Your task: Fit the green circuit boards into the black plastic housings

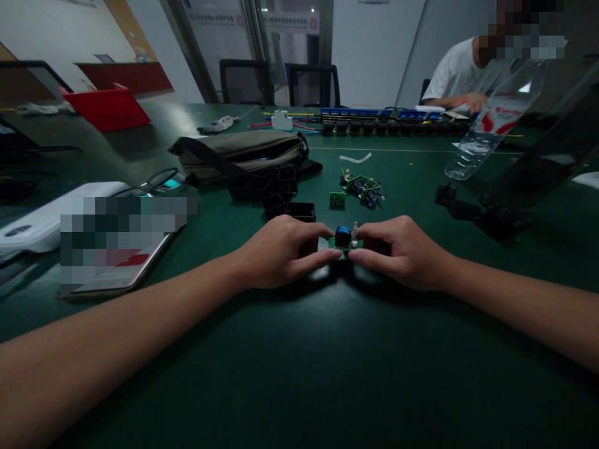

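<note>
Between my two hands is a small green circuit board (344, 242) with a black and blue round part standing on it. My left hand (292, 251) pinches its left edge between thumb and fingers. On the right edge, my right hand (400, 251) closes the same way, beside a thin upright part. Just beyond the hands lie a small green board (337, 199) and a pile of populated boards (362, 188). Black open plastic cases (300, 211) sit behind my left hand.
A grey-green bag (243, 153) lies behind the black cases. On the left are a white device (60, 212) and glasses (161, 179). A plastic bottle (496, 121) and black parts (503, 217) are on the right. Across the green table (327, 374) sits a person.
</note>
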